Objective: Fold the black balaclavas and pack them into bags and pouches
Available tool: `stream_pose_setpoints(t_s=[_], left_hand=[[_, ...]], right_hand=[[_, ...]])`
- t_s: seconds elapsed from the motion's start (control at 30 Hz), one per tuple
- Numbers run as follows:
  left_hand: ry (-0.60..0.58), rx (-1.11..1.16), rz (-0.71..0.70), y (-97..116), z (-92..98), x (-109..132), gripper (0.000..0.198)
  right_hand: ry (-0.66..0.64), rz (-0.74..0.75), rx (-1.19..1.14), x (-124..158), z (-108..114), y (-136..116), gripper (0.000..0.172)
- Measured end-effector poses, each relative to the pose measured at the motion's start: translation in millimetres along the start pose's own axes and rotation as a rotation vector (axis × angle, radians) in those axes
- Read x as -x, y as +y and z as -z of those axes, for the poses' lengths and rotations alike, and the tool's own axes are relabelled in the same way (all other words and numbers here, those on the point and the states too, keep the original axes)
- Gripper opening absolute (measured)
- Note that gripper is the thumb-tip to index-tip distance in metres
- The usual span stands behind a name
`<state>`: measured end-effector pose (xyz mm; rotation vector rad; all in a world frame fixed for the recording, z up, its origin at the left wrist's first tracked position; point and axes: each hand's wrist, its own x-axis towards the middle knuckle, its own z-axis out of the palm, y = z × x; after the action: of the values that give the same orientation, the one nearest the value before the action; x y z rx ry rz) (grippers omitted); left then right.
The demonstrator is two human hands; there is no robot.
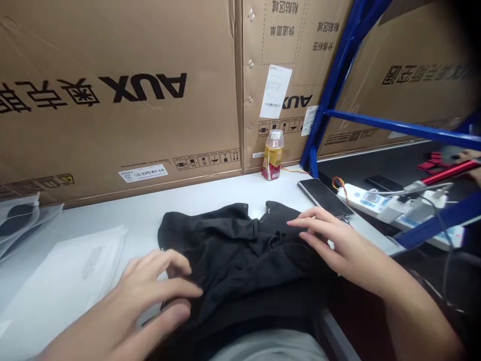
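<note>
A crumpled black garment [233,255] is spread over the front of the white table [146,198] and hangs down toward my lap. On its left side is my left hand [158,286], fingers apart and slightly curled, with nothing in them. My right hand [326,235] reaches over the garment's upper right part, its fingers stretched out and holding nothing. The fingertips of both hands are at the cloth; whether they press on it I cannot tell. The lower part of the garment lies in shadow.
Clear plastic bags [75,271] lie at the left. A drink bottle [272,155] stands at the back before large cardboard boxes [124,45]. A black phone-like device [325,196], white power strips [372,200] and a blue metal frame [398,128] are on the right, with another person's hand [474,165] beyond.
</note>
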<state>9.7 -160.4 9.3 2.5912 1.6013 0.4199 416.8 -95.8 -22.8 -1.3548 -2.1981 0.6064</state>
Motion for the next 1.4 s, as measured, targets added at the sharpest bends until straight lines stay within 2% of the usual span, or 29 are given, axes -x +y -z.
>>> stream_pose_setpoints(t_s=[0.07, 0.1, 0.2, 0.23, 0.27, 0.37, 0.43, 0.5, 0.57, 0.6, 0.63, 0.67, 0.7, 0.77, 0.8, 0.87, 0.9, 0.97, 1.03, 1.1, 1.17, 1.27, 1.33, 1.4], left_hand=[[-0.084, -0.022, -0.01, -4.8, -2.2, -27.9, 0.029], [-0.113, -0.052, -0.011, -8.8, -5.7, -42.9, 0.031], [-0.174, -0.142, -0.024, -22.9, -20.4, -79.8, 0.033], [-0.186, -0.16, -0.028, -27.1, -24.9, -87.2, 0.034], [-0.183, -0.17, -0.024, -30.6, -28.6, -91.7, 0.035], [-0.118, -0.184, 0.023, -34.8, -32.7, -92.0, 0.041], [-0.017, -0.257, 0.053, -30.5, -31.7, -87.1, 0.045], [0.114, -0.383, 0.082, -19.2, -31.2, -81.3, 0.046], [0.194, -0.446, 0.079, -2.1, -33.4, -74.0, 0.043], [0.184, -0.42, 0.051, 7.1, -35.6, -69.1, 0.042], [0.135, -0.361, 0.006, 15.5, -38.4, -63.2, 0.044], [0.055, -0.283, -0.043, 22.4, -41.4, -56.5, 0.053], [-0.043, -0.204, -0.083, 27.1, -44.4, -49.2, 0.067], [-0.231, -0.088, -0.099, 29.6, -48.5, -35.4, 0.101], [-0.296, -0.054, -0.079, 28.0, -49.0, -30.2, 0.115], [-0.361, -0.005, -0.041, 22.4, -46.6, -25.7, 0.13], [-0.367, 0.01, -0.029, 19.9, -43.9, -27.0, 0.129], [-0.334, 0.014, -0.006, 17.8, -37.4, -36.8, 0.111], [-0.281, -0.032, 0.005, 19.5, -33.2, -55.2, 0.081], [-0.247, -0.129, 0.005, 22.5, -34.6, -79.0, 0.061], [-0.227, -0.227, 0.008, 24.9, -40.9, -103.1, 0.059], [-0.175, -0.315, 0.051, 28.8, -50.7, -124.5, 0.064], [-0.142, -0.354, 0.074, 34.0, -53.8, -121.1, 0.067], [-0.119, -0.356, 0.059, 40.6, -56.0, -103.1, 0.071]], right_hand=[[-0.053, 0.031, 0.005, -10.1, -6.2, -1.7, 0.03], [-0.103, 0.042, 0.001, -13.5, -9.2, -2.6, 0.033], [-0.175, 0.02, -0.007, -16.1, -15.1, -4.5, 0.066], [-0.173, 0.005, -0.007, -15.4, -15.7, -4.5, 0.068], [-0.165, -0.011, -0.008, -14.7, -15.6, -4.2, 0.062], [-0.183, -0.049, -0.068, -16.3, -12.4, -1.0, 0.025], [-0.185, -0.089, -0.152, -22.1, -11.1, 1.9, 0.019], [-0.033, -0.143, -0.141, -30.2, -13.2, 3.4, 0.023], [0.254, -0.159, 0.001, -37.2, -18.8, 1.7, 0.028], [0.378, -0.137, 0.077, -38.9, -22.3, -0.8, 0.03], [0.442, -0.096, 0.127, -38.9, -25.5, -4.1, 0.032], [0.425, -0.041, 0.147, -36.9, -28.2, -7.9, 0.031], [0.344, 0.015, 0.146, -33.0, -29.9, -11.9, 0.029], [0.098, 0.086, 0.136, -21.3, -30.1, -18.7, 0.024], [-0.016, 0.096, 0.137, -14.6, -28.7, -21.0, 0.025], [-0.177, 0.074, 0.136, -3.3, -24.5, -23.5, 0.037], [-0.218, 0.05, 0.129, 0.0, -22.6, -24.0, 0.047], [-0.22, -0.004, 0.129, -0.2, -21.0, -24.5, 0.06], [-0.121, -0.06, 0.173, -9.3, -23.8, -25.1, 0.061], [0.022, -0.108, 0.261, -23.1, -30.8, -25.5, 0.053], [0.136, -0.141, 0.359, -35.5, -40.3, -25.6, 0.047], [0.21, -0.141, 0.476, -41.7, -55.4, -26.3, 0.047], [0.216, -0.099, 0.509, -36.5, -65.1, -27.4, 0.052], [0.197, -0.037, 0.53, -26.9, -74.5, -28.1, 0.06]])
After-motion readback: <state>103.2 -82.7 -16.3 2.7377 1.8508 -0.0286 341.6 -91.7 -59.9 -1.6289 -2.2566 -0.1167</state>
